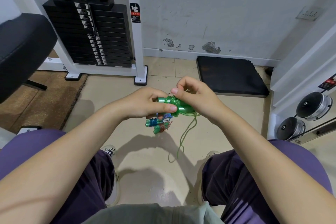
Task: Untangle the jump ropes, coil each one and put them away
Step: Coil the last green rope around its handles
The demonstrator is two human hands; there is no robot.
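You are winding the green rope [183,132] around its pair of green handles [170,104], held mid-air above the floor between your knees. Your left hand [145,103] wraps the handles from the 9 o'clock side, thumb laid along the front, fingers curled behind. Your right hand [192,96] sits at 3 o'clock of the bundle, thumb and forefinger pinching the cord at the top of the wraps, it seems; the exact contact is hidden behind the thumb.

To do this well, I judge you should keep the left grip firm so the two handles stay parallel, lay each turn snug beside the previous one, and let the slack tail, which hangs toward 5 o'clock and trails to the floor, feed freely without kinking. Save a short end to tuck under the final turn.

Two smaller bundles [157,125] lie at 6 o'clock just below your left hand, one wrapped in blue cord, one in reddish-brown, each apparently already coiled; whether they touch your fingers or rest on the floor I cannot tell.

On writing: the weight-stack frame at 11 o'clock carries a warning sticker [135,12] with a red panel, text too small to read. Another red-and-black label [327,82] at 3 o'clock is likewise illegible
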